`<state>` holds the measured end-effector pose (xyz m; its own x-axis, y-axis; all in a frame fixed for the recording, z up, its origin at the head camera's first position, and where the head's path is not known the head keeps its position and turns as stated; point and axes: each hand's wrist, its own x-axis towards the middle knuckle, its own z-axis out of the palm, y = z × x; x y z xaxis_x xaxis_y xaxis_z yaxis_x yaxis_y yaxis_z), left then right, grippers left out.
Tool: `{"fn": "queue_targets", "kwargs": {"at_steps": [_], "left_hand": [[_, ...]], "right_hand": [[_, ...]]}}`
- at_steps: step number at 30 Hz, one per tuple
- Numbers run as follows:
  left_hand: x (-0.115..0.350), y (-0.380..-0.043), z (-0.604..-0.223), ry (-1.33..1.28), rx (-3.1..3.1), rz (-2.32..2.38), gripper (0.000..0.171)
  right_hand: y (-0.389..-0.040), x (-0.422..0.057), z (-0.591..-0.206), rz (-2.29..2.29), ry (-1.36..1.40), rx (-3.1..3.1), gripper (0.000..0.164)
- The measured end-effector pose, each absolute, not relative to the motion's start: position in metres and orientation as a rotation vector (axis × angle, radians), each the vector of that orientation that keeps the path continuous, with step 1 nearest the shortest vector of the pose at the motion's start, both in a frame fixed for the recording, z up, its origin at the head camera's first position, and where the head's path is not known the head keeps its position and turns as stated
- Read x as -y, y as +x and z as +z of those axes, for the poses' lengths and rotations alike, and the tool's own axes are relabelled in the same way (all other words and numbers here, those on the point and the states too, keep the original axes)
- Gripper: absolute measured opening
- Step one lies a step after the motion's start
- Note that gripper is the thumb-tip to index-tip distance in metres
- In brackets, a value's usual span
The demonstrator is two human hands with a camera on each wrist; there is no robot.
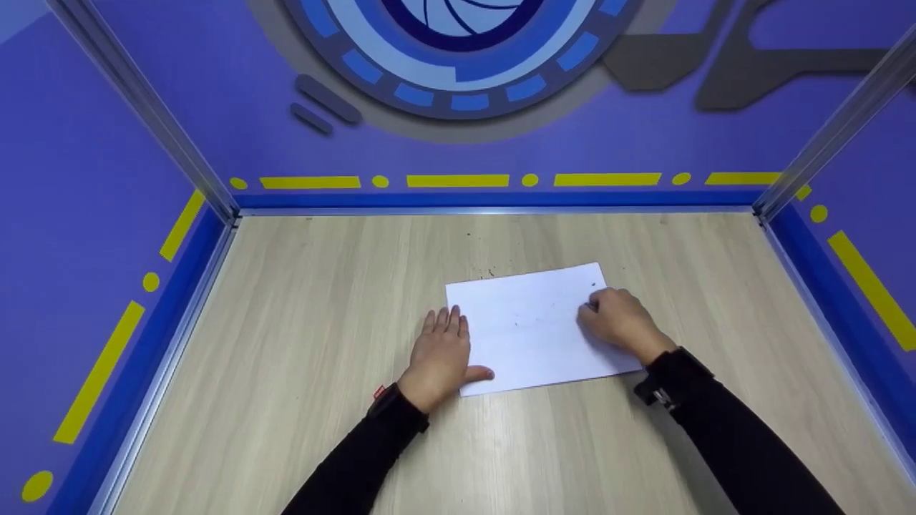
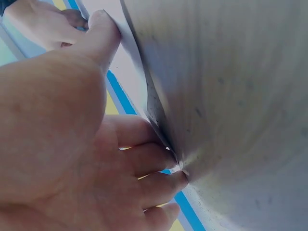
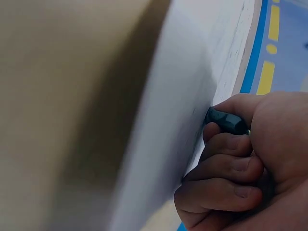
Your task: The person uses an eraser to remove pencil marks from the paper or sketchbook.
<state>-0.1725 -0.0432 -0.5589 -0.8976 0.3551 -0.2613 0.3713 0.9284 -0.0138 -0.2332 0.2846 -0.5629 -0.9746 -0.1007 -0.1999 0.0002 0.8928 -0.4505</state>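
A white sheet of paper (image 1: 533, 343) lies slightly turned on the table, with a few faint marks and dark specks on it. My left hand (image 1: 438, 357) rests on its left edge, fingers extended and thumb out over the paper. At the right part of the sheet, my right hand (image 1: 621, 320) pinches a small dark eraser-like block (image 3: 228, 121) between thumb and curled fingers. In the right wrist view the block's tip is right at the paper's surface; the rest of it is hidden inside the fist.
Dark crumbs (image 1: 489, 272) lie on the wooden table (image 1: 322, 300) just beyond the sheet's far edge. Purple-blue printed panels (image 1: 458, 157) with yellow dashes enclose the table at the back and both sides, with metal strips along their bases.
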Motion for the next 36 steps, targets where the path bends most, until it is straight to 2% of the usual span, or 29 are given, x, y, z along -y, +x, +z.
{"fn": "queue_targets", "kwargs": {"at_steps": [14,19,26,36], "left_hand": [[0.044,-0.173,-0.560,0.571,-2.862,-0.051,0.118],[0.045,-0.173,-0.561,0.575,-2.863,-0.048,0.119],[0.044,-0.172,-0.560,0.564,-2.859,-0.038,0.119],[0.044,-0.173,-0.561,0.575,-2.878,-0.044,0.118]], "right_hand": [[-0.232,-0.297,-0.556,-0.679,0.039,-2.788,0.028],[-0.232,-0.288,-0.559,-0.738,0.026,-2.774,0.036],[-0.240,-0.251,-0.554,-0.762,-0.059,-2.787,0.040],[-0.254,-0.168,-0.549,-0.775,-0.206,-2.816,0.043]]}}
